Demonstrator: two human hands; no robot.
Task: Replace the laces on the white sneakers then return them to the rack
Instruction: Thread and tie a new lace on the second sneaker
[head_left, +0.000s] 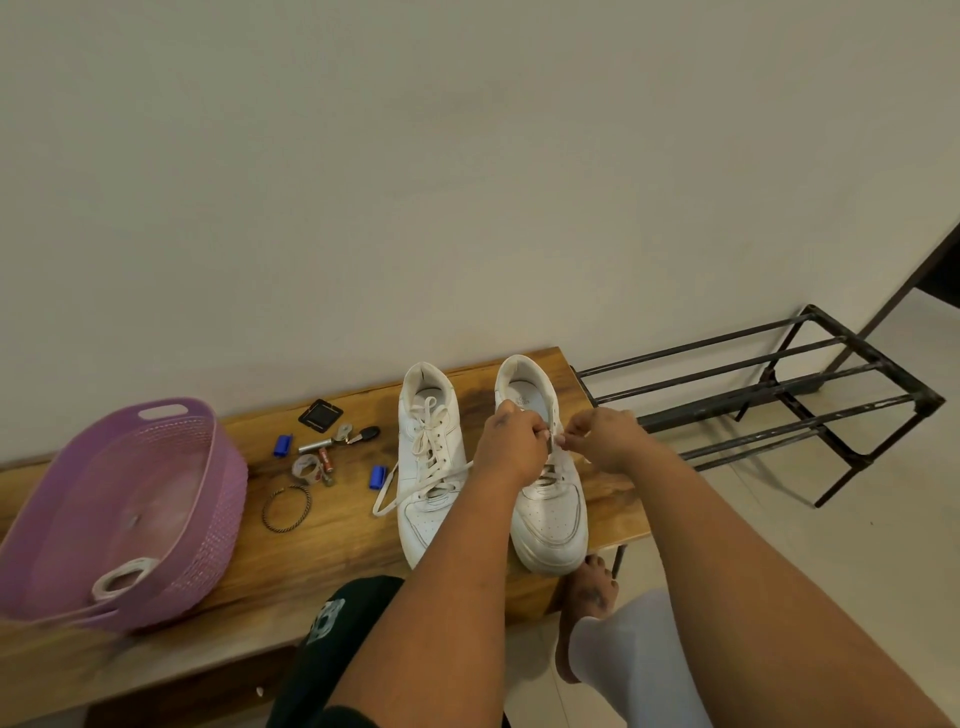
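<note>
Purple basket far left on the wooden bench, tipped toward the camera, a coiled white lace lying inside near its front rim, probably one of the laces being swapped, parked out of the way; right of it a scatter of small clutter: metal bangle, tape roll, two blue caps, a black square tag, keys or similar, too small to tell; next the left sneaker, toe toward the person, laced but loose, one lace end trailing off onto the bench to its left, so not tightened yet; right sneaker just beside it, same orientation, set at the bench edge for easy reach; left hand and right hand close together over its upper eyelets, each pinching a lace end between curled fingers, likely pulling it through or snugging it; lower rows look threaded, upper ones hidden by the hands; black metal rack stands on the floor right of the bench, where both shoes go afterwards; a bare foot rests by the bench corner.
</note>
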